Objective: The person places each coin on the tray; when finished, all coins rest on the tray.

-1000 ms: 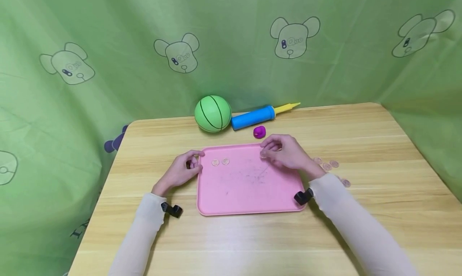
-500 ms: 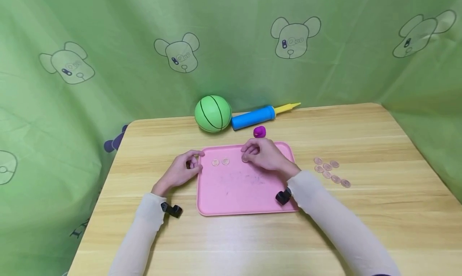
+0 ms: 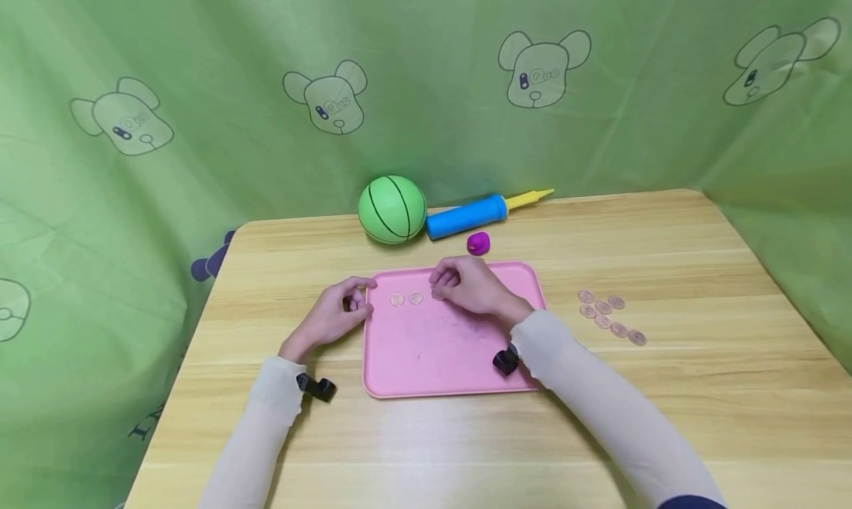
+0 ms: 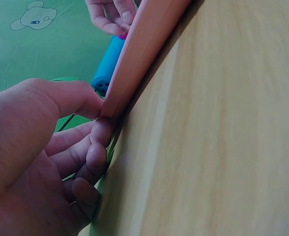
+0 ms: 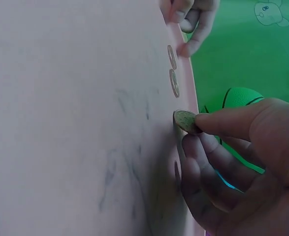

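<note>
A pink tray (image 3: 426, 368) lies on the table. My left hand (image 3: 336, 313) grips its left rim near the far corner; in the left wrist view the thumb (image 4: 75, 96) is against the tray's edge with the other fingers curled below. Over the tray's far half, my right hand (image 3: 472, 283) pinches a coin (image 5: 185, 121) between thumb and fingers. The coin is tilted, close to the tray's surface; whether it touches cannot be told. Left of it, two coins, one (image 3: 397, 299) and another (image 3: 416, 298), lie flat side by side on the tray.
Several loose coins (image 3: 603, 322) lie on the wooden table (image 3: 699, 390) to the right of the tray. Behind the tray are a green ball (image 3: 393, 209), a blue pump (image 3: 468, 217) with a yellow nozzle, and a small purple toy (image 3: 478, 243). A green curtain (image 3: 426, 146) hangs behind.
My right hand has moved left across the tray with the pinched coin, toward the two lying coins, uncovering the coins on the table. The left hand has stayed put.
</note>
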Tool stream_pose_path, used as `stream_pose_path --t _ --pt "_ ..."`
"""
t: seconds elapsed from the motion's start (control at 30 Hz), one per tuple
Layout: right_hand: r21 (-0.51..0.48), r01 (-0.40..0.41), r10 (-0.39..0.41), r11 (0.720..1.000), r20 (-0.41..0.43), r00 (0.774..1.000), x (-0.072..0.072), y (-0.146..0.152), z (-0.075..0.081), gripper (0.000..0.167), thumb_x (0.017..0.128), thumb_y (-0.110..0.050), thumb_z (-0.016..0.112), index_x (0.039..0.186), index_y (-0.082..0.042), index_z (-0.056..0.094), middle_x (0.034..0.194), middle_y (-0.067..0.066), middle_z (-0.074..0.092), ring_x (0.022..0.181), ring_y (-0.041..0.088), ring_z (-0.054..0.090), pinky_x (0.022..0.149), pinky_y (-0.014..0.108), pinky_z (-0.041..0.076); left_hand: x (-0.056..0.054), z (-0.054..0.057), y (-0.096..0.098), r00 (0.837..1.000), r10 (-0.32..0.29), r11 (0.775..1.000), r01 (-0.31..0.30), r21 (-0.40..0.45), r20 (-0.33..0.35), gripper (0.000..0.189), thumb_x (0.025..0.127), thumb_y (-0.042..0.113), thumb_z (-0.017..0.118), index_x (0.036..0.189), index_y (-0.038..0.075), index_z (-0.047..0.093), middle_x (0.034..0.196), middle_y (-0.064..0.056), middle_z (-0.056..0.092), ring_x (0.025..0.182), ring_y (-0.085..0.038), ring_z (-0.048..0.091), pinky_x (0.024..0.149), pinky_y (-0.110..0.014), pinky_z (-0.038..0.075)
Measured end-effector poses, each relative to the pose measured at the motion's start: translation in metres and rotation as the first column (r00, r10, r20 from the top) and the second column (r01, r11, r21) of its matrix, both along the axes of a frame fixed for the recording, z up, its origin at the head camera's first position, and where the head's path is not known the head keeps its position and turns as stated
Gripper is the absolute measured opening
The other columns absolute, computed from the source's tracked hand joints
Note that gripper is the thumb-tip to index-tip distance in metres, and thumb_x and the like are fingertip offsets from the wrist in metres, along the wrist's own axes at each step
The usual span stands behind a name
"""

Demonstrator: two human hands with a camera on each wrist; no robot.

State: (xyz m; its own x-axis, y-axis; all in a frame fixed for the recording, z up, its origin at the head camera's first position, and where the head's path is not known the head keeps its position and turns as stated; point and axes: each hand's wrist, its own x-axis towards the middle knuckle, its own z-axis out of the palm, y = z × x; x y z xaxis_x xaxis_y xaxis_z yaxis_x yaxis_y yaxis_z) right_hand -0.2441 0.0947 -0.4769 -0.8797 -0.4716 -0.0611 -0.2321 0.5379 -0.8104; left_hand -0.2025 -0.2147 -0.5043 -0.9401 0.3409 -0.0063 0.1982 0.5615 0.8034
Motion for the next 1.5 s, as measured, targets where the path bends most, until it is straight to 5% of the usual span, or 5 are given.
stream_pose_path --t 0.37,0.73,1.5 --pt "0.049 0.000 0.002 0.999 -0.029 1.000 0.002 -0.004 0.001 0.014 0.097 0.000 0.072 0.109 -0.006 0.077 0.102 0.008 0.076 0.094 0.019 0.070 0.090 0.033 0.061 -0.001 0.000 0.000 1.000 -0.003 1.000 0.003 0.003 -0.002 0.048 0.097 0.003 0.074 0.144 0.001 0.064 0.094 -0.006 0.067 0.084 -0.015 0.060 0.078 -0.023 0.052" --pt "0.030 0.002 0.000 1.000 -0.056 0.998 0.006 0.001 0.003 0.011 0.098 -0.004 0.076 0.109 -0.005 0.077 0.101 0.010 0.076 0.094 0.020 0.070 0.089 0.032 0.061 -0.001 0.000 0.002 1.000 -0.005 1.000 0.005 0.010 -0.001 0.047 0.098 0.003 0.074 0.144 0.001 0.065 0.093 -0.008 0.067 0.084 -0.017 0.059 0.079 -0.024 0.051" --pt "0.001 0.110 -0.109 0.994 -0.103 0.989 0.021 0.063 0.025 0.022 0.099 -0.003 0.074 0.121 0.002 0.075 0.109 0.016 0.077 0.102 0.028 0.072 0.092 0.037 0.062 0.000 -0.001 0.001 1.000 0.002 1.000 -0.002 0.016 0.000 0.047 0.097 0.002 0.074 0.144 0.000 0.065 0.094 -0.007 0.067 0.084 -0.016 0.060 0.078 -0.023 0.052"
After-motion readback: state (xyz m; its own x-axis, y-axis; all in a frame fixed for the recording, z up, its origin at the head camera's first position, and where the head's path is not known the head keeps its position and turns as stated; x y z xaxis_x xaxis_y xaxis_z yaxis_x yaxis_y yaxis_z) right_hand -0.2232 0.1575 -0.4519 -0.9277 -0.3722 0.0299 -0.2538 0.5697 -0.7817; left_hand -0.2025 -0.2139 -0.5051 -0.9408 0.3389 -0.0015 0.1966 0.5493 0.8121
